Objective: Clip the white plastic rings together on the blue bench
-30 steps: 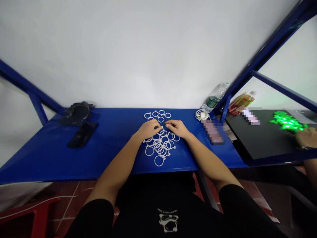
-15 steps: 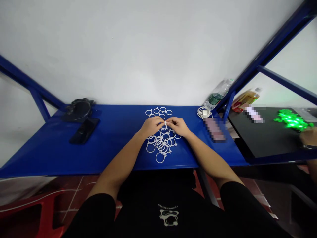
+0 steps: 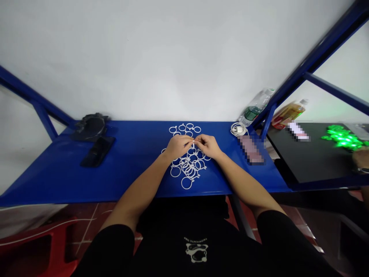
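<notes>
My left hand (image 3: 176, 147) and my right hand (image 3: 210, 146) meet over the middle of the blue table (image 3: 138, 161). Their thumbs and fingers pinch a small white ring (image 3: 193, 146) from both sides, its small tab at the fingertips. It looks nearly edge-on, and the fingers cover part of it. Below and between the hands lies a loose heap of similar white rings with small tabs (image 3: 188, 172), several overlapping. Beyond my fingers, more white rings (image 3: 197, 127) are spread near the wall. My left wrist partly hides one ring.
At left lie a black phone (image 3: 98, 152) and a dark strap-like object (image 3: 91, 127). To the right are a coiled white cable (image 3: 238, 130), a blurred-out flat object (image 3: 251, 150) and a water bottle (image 3: 253, 109). A co-worker's hand (image 3: 361, 158) is beside glowing green pieces (image 3: 344, 137).
The held ring has turned from showing its loop to nearly edge-on. Both hands stay pinched in almost the same place. The camera view has shifted slightly.
</notes>
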The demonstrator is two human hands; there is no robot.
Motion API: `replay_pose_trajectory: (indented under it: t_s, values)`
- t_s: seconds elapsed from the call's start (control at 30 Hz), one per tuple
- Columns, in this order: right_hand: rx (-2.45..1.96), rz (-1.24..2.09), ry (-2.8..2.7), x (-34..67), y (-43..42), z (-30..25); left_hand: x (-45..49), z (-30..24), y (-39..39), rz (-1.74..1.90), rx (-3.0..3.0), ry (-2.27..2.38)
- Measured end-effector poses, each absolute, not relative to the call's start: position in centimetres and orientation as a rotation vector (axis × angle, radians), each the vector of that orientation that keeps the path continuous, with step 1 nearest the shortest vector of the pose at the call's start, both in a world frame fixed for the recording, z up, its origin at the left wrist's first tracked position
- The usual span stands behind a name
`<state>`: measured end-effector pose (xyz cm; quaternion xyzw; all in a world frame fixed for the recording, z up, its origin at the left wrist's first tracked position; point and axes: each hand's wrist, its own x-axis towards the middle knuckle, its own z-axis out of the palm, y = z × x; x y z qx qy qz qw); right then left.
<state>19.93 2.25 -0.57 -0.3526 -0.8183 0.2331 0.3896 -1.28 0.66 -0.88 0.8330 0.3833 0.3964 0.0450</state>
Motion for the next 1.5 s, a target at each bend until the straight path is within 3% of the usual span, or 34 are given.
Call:
replay_pose_trajectory:
  t_s: [0.27,0.4,0.57,0.77,1.17,1.5]
  values:
    - [-0.991,0.22,-2.178,21.3,2.7,0.0,-2.1,-0.3,0.9,1.285,2.438,1.232]
    - [-1.093,0.042,-2.227,22.1,3.6,-0.1,-4.1,0.1,1.3,1.027,2.327,1.414]
    - [-1.094,0.116,-2.255,22.5,4.0,-0.5,-6.3,0.1,1.9,0.604,2.323,1.482]
    - [-1.181,0.218,-2.371,22.4,4.0,-0.8,-6.4,-0.8,2.1,0.453,2.32,1.452]
    - [-1.003,0.405,-2.225,21.4,3.2,-0.9,-4.4,-0.7,1.7,0.947,2.393,1.302]
    - [-0.838,0.577,-2.139,20.0,2.4,-0.4,-2.5,-0.2,0.6,1.135,2.443,1.104]
